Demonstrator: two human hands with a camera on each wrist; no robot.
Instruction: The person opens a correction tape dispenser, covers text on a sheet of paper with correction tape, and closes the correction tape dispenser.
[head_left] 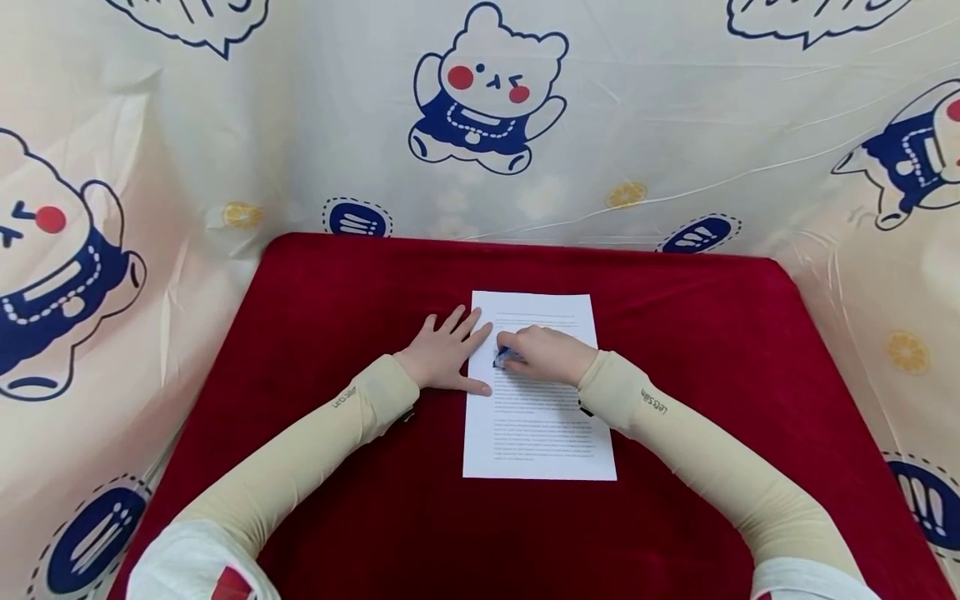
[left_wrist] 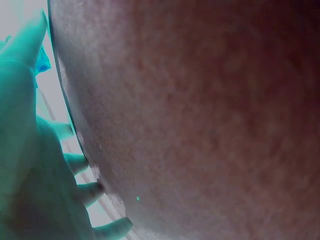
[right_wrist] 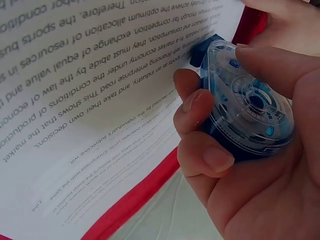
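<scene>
A printed sheet of paper [head_left: 547, 442] lies on the red cloth, covered in lines of text. My right hand [head_left: 551, 352] grips a blue, clear-cased correction tape [right_wrist: 250, 97] with fingers and thumb curled round it. In the right wrist view its blue tip [right_wrist: 202, 50] is at the printed lines; whether it touches the paper I cannot tell. The left hand [head_left: 446, 354] rests with spread fingers at the sheet's left edge, its fingertips over the paper. In the left wrist view the left hand [left_wrist: 25, 145] shows in a greenish tint beside the dark cloth.
A red cloth [head_left: 360, 517] covers the table. Behind and at both sides hangs a pale curtain [head_left: 330, 100] printed with cartoon bears. Both forearms wear cream sleeves [head_left: 292, 458], and a dark wrist device [head_left: 586, 409] shows under the right cuff.
</scene>
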